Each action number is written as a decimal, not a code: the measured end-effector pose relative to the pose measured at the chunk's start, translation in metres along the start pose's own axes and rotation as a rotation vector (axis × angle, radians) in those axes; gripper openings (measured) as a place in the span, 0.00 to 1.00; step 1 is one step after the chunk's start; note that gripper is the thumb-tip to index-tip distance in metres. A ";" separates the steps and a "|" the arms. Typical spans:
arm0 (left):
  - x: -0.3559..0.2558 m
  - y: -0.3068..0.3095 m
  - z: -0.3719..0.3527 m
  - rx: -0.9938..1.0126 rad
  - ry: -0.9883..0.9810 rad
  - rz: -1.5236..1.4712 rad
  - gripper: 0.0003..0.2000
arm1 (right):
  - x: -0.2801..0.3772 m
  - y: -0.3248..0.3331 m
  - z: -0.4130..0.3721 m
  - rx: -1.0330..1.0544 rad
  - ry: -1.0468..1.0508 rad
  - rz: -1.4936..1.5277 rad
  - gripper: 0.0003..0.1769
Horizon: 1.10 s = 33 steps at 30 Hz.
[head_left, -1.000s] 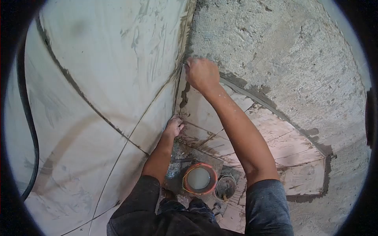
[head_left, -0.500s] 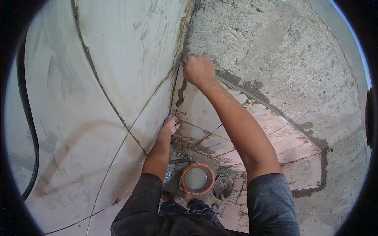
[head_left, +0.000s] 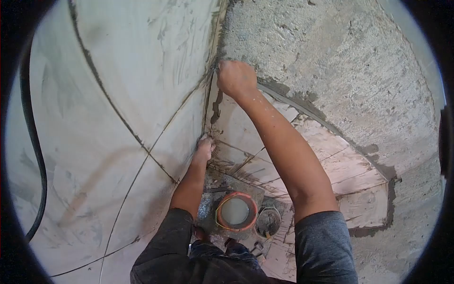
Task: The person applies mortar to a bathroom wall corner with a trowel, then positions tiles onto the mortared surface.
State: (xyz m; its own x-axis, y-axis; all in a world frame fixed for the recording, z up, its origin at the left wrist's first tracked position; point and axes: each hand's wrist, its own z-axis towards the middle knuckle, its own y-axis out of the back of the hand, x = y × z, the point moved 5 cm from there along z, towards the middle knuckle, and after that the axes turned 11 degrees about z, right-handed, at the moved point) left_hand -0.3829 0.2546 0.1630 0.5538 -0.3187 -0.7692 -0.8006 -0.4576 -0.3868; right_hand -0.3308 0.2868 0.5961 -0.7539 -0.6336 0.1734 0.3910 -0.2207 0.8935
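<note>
Mortar seam: dark grey mortar (head_left: 216, 106) fills the corner joint where the pale tiled wall (head_left: 142, 71) meets the lower tiles (head_left: 246, 132) on the right. Both your hands are on this joint.
Right hand: your right hand (head_left: 235, 78) is clenched into a fist at the top of the seam, just under the rough cement render (head_left: 331, 57). I cannot tell whether it hides a tool.
Left hand: your left hand (head_left: 205, 149) sits lower on the same seam with its fingers curled in. I cannot tell whether it grips anything.
Below you: an orange-rimmed bucket (head_left: 235, 210) of pale liquid stands just beside a smaller dark pot (head_left: 268, 221), between your arms.
Risk: if your fist drifts off the line, it will likely smear mortar across the tile faces. A shifted knee could tip the bucket.
Count: two hands, one bucket, one pot, one black hose (head_left: 33, 142).
</note>
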 end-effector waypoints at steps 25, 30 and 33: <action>0.000 0.002 0.007 -0.023 0.026 0.029 0.32 | 0.004 -0.003 -0.001 0.020 0.124 -0.054 0.09; -0.002 0.001 0.003 -0.002 -0.007 0.068 0.33 | 0.007 -0.001 -0.003 0.005 0.121 -0.045 0.09; -0.012 -0.001 -0.008 -0.010 0.041 0.046 0.32 | 0.007 0.000 -0.001 0.013 0.103 -0.076 0.09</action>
State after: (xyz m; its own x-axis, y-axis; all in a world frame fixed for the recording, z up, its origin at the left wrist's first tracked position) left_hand -0.3865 0.2526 0.1764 0.5252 -0.3731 -0.7648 -0.8233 -0.4501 -0.3458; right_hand -0.3353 0.2814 0.5970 -0.7223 -0.6888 0.0623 0.3275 -0.2614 0.9080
